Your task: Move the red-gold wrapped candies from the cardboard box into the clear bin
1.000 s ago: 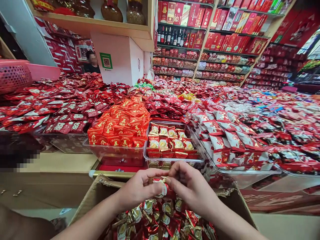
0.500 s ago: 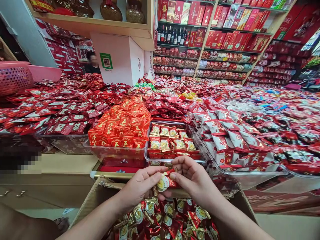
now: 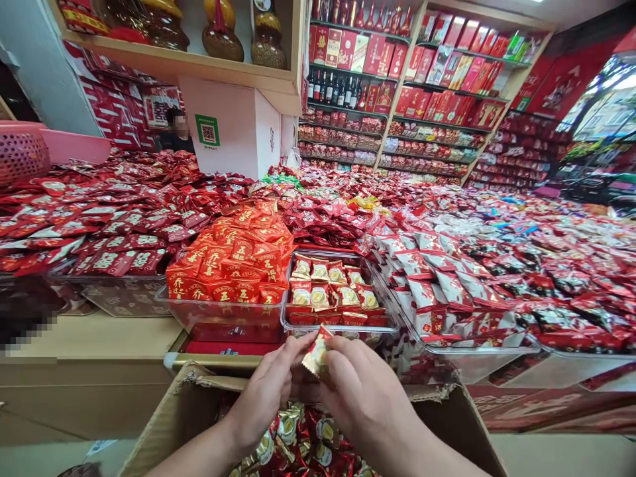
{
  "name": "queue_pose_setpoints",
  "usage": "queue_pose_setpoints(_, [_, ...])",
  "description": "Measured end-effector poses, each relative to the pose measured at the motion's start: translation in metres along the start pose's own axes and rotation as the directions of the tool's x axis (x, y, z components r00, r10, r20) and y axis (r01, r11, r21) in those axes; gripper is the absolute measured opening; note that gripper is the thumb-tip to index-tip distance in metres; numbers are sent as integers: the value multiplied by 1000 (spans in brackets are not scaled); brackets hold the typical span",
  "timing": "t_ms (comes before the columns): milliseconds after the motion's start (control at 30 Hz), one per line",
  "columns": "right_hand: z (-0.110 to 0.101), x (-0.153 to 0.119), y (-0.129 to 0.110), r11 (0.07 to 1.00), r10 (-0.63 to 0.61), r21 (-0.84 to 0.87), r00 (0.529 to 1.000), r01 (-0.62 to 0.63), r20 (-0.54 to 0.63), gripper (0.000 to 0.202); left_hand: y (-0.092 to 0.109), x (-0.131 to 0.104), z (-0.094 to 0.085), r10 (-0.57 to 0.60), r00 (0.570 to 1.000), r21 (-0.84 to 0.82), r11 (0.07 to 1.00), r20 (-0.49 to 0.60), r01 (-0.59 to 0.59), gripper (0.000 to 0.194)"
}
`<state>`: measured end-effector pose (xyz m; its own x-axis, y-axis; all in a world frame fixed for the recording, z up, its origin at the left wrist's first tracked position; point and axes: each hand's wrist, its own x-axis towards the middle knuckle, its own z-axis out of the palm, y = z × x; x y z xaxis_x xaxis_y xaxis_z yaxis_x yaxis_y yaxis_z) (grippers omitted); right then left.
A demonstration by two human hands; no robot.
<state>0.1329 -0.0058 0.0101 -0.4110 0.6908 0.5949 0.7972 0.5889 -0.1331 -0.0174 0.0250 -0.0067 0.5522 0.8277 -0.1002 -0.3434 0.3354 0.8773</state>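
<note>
Both my hands are over the open cardboard box. Between them is a red-and-gold wrapped candy, tilted, with a durian picture partly showing. My right hand has its thumb and fingers closed on the candy's right side. The fingers of my left hand press together against its upper left edge; their tips are partly hidden. Below, loose candies in the same wrapping lie in the box. Just ahead stands a clear plastic bin with matching candies set upright in rows.
Orange-red packets heap up in a clear bin at left. White-and-red packets fill bins at right. A white pillar with a QR code stands behind, beneath an overhanging shelf. A person is at the back left.
My right hand has turned over, its back now facing up, and shifted slightly left with the candy. The candy has tilted from lying flat. The camera view has tipped upward.
</note>
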Motion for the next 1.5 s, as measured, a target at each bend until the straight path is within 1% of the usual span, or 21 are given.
queue_pose_setpoints(67, [-17, 15, 12, 999, 39, -9, 999, -40, -33, 11, -3, -1, -3, 2, 1000, 24, 1000, 23, -3, 43])
queue_pose_setpoints(100, [-26, 26, 20, 996, 75, -55, 997, -77, -27, 12, -4, -1, -4, 9, 1000, 58, 998, 24, -11, 43])
queue_pose_setpoints(133, [-34, 39, 30, 983, 125, -139, 992, -123, 6, 13, -5, -1, -5, 15, 1000, 95, 995, 24, -17, 41])
queue_pose_setpoints(167, [-40, 53, 42, 958, 182, -238, 980, -159, 80, 12, -6, -1, -5, 21, 999, 130, 991, 26, -24, 40])
queue_pose_setpoints(200, [-43, 67, 55, 926, 240, -334, 956, -174, 167, 13, -7, 0, -6, 25, 999, 162, 986, 32, -30, 40])
queue_pose_setpoints(267, [-42, 93, 81, 869, 314, -479, 885, -123, 344, 16, -7, 0, -6, 27, 998, 205, 978, 58, -38, 40])
queue_pose_setpoints(300, [-37, 103, 93, 859, 327, -503, 861, -98, 390, 17, -7, 0, -6, 25, 997, 218, 975, 71, -40, 40])
queue_pose_setpoints(367, [-26, 116, 113, 843, 343, -534, 828, -63, 444, 19, -6, 0, -6, 20, 996, 237, 971, 82, -39, 40])
queue_pose_setpoints(467, [-9, 120, 131, 827, 368, -561, 789, -36, 493, 24, -5, 0, -7, 19, 996, 260, 965, 91, -42, 40])
queue_pose_setpoints(533, [-2, 118, 136, 820, 380, -572, 757, -10, 531, 25, -5, 0, -7, 20, 994, 272, 961, 104, -48, 39])
queue_pose_setpoints(600, [0, 116, 138, 815, 386, -579, 722, 24, 574, 23, -4, -1, -7, 16, 993, 282, 958, 114, -48, 39])
queue_pose_setpoints(700, [-1, 118, 140, 811, 393, -580, 661, 78, 639, 17, -2, -2, -6, 1, 993, 295, 955, 121, -37, 39])
queue_pose_setpoints(767, [-4, 123, 140, 808, 401, -581, 629, 101, 667, 16, -1, -2, -7, -8, 991, 304, 952, 130, -32, 38])
queue_pose_setpoints(833, [-6, 131, 139, 803, 406, -584, 612, 114, 678, 17, -1, -2, -7, -16, 990, 317, 948, 141, -30, 38])
queue_pose_setpoints(933, [-6, 140, 136, 804, 399, -580, 601, 133, 692, 18, -1, -1, -8, -23, 989, 332, 943, 147, -27, 36])
queue_pose_setpoints(1067, [3, 143, 136, 813, 389, -560, 568, 159, 725, 17, -2, -2, -9, -27, 989, 338, 941, 145, -24, 36])
queue_pose_setpoints(1133, [8, 143, 137, 818, 382, -554, 569, 158, 728, 18, -2, -2, -9, -31, 989, 341, 940, 147, -21, 36])
queue_pose_setpoints(1267, [16, 145, 136, 840, 339, -524, 620, 139, 708, 24, 0, -1, -8, -37, 990, 344, 939, 137, -13, 36])
queue_pose_setpoints(1333, [18, 146, 132, 853, 319, -505, 634, 131, 704, 26, 0, 0, -8, -42, 990, 344, 939, 136, -7, 36])
queue_pose_setpoints(1400, [18, 145, 130, 859, 319, -497, 630, 123, 708, 27, 0, 1, -8, -47, 989, 340, 940, 139, -3, 36])
queue_pose_setpoints(1500, [18, 143, 129, 855, 338, -504, 611, 118, 716, 25, -1, 1, -9, -54, 989, 343, 939, 139, 3, 35])
